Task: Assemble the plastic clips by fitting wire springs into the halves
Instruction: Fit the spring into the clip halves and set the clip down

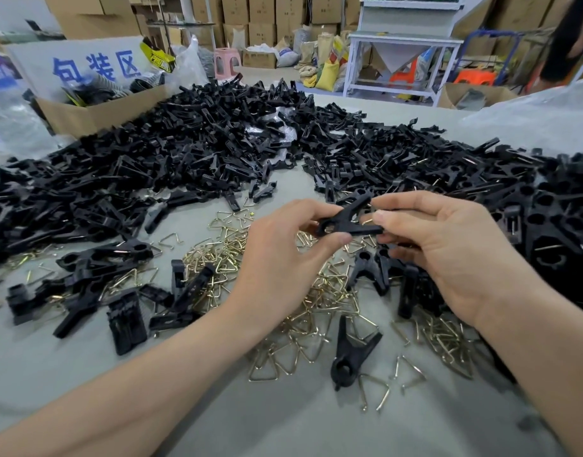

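1. Warehouse background: stacked cartons (267, 11) along the far wall, a white metal stand (402, 57) with a hopper, a pink stool (226, 62), orange stools (474, 77), filled sacks on the floor.
2. Table (86, 374): grey and flat; it carries all the stock listed below.
3. Clip halves (201, 143): black plastic, a loose heap across the far and left parts of the table, with more massed at the right edge.
4. Wire springs (316, 291): brass-coloured, bent into triangles, in a tangled pile on the near middle of the table, under and between both hands.
5. Clip (349, 219): black, two halves crossed in a V, held in the air above the springs. Whether a spring sits inside cannot be told.
6. Left hand (283, 258): grip closed, thumb and forefinger pinching the ring end of the clip.
7. Right hand (448, 245): grip closed, thumb and curled fingers pinching the opposite end of the same clip.
8. Finished clip (352, 354): lies on the table near the front, touching loose springs.
9. Cardboard box (95, 113): far left on the table, open, holding dark packaged goods.
10. Sign (86, 64): white with blue characters, standing behind the box.
11. Plastic bag (530, 110): clear, far right on the table.
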Demonstrator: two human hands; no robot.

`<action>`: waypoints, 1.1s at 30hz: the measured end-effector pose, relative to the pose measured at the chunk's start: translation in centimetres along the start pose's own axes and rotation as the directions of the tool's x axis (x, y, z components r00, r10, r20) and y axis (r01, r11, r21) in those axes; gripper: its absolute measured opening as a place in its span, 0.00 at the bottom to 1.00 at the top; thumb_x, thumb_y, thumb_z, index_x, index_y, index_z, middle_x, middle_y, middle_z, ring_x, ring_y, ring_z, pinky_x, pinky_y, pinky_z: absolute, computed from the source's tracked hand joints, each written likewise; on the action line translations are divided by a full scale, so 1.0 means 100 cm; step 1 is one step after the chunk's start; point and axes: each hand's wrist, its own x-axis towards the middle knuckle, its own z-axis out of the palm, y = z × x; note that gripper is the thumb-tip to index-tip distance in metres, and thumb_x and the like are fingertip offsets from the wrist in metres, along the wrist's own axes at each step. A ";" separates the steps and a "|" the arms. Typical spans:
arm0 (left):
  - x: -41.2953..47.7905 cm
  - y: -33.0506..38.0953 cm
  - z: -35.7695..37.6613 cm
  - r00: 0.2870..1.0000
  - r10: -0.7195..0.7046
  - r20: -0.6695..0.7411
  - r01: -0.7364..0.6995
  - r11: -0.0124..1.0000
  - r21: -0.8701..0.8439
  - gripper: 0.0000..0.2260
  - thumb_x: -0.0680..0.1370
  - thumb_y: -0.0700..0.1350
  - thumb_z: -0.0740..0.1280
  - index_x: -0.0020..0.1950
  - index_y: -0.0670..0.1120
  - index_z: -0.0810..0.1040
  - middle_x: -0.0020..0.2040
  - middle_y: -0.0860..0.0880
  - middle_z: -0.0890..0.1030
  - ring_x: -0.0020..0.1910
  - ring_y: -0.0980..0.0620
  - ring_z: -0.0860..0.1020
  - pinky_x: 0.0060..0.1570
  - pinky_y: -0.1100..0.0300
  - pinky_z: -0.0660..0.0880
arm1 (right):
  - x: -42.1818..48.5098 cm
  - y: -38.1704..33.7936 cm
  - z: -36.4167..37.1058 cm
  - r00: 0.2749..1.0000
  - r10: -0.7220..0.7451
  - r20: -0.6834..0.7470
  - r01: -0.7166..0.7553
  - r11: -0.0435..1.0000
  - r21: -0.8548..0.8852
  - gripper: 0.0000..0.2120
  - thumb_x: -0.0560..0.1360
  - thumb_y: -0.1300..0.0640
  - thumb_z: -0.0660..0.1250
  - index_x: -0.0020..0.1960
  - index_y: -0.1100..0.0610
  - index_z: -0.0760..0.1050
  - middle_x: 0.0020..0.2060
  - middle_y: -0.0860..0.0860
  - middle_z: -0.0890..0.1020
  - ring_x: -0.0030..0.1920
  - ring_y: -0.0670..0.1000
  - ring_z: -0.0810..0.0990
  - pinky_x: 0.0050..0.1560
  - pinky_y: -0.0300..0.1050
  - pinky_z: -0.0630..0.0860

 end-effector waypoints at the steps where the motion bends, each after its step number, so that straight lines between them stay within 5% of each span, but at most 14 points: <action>1: 0.000 0.000 0.000 1.000 0.005 -0.004 -0.005 1.000 0.011 0.11 0.72 0.44 0.73 0.53 0.51 0.81 0.44 0.62 0.79 0.48 0.65 0.75 0.47 0.81 0.64 | 0.000 -0.001 0.000 1.000 0.025 -0.008 -0.025 1.000 0.007 0.04 0.70 0.62 0.72 0.41 0.54 0.82 0.38 0.49 0.86 0.35 0.44 0.80 0.34 0.35 0.77; 7: 0.001 0.000 0.000 0.999 0.021 -0.033 -0.020 0.999 0.037 0.11 0.71 0.44 0.74 0.52 0.51 0.81 0.40 0.67 0.75 0.40 0.70 0.75 0.42 0.81 0.66 | -0.003 -0.007 0.001 0.987 0.150 0.056 -0.156 0.978 0.139 0.06 0.70 0.64 0.70 0.38 0.54 0.79 0.37 0.49 0.85 0.33 0.44 0.80 0.35 0.36 0.77; 11: 0.001 -0.003 0.000 1.000 -0.002 -0.019 0.002 1.000 0.013 0.12 0.71 0.43 0.75 0.52 0.53 0.80 0.43 0.66 0.77 0.46 0.67 0.75 0.48 0.81 0.64 | -0.002 -0.009 0.001 0.981 0.172 0.087 -0.187 0.962 0.201 0.06 0.69 0.67 0.70 0.37 0.57 0.79 0.32 0.51 0.82 0.29 0.45 0.77 0.31 0.34 0.76; 20: 0.003 -0.005 0.000 0.981 -0.184 0.066 0.195 0.942 -0.273 0.11 0.72 0.42 0.74 0.51 0.54 0.78 0.48 0.58 0.82 0.54 0.63 0.78 0.59 0.62 0.70 | -0.007 -0.028 -0.007 0.978 -0.002 0.207 -0.041 0.979 0.200 0.06 0.60 0.64 0.71 0.37 0.61 0.84 0.34 0.54 0.84 0.34 0.48 0.83 0.35 0.33 0.78; 27: 0.002 -0.005 0.001 0.989 -0.129 0.074 0.145 0.943 -0.301 0.12 0.73 0.40 0.73 0.51 0.53 0.77 0.51 0.58 0.83 0.55 0.65 0.77 0.52 0.78 0.67 | -0.014 -0.030 -0.001 0.990 -0.008 0.138 -0.003 0.997 0.080 0.08 0.57 0.53 0.74 0.34 0.56 0.84 0.32 0.51 0.83 0.26 0.47 0.79 0.23 0.36 0.73; 33: 0.000 -0.004 0.001 0.994 -0.088 0.058 0.101 0.951 -0.291 0.15 0.73 0.39 0.73 0.47 0.59 0.74 0.48 0.60 0.82 0.53 0.65 0.78 0.51 0.77 0.68 | -0.014 -0.022 0.004 0.995 -0.073 0.064 0.071 0.997 0.035 0.04 0.61 0.55 0.75 0.33 0.56 0.83 0.25 0.47 0.78 0.22 0.44 0.73 0.22 0.36 0.71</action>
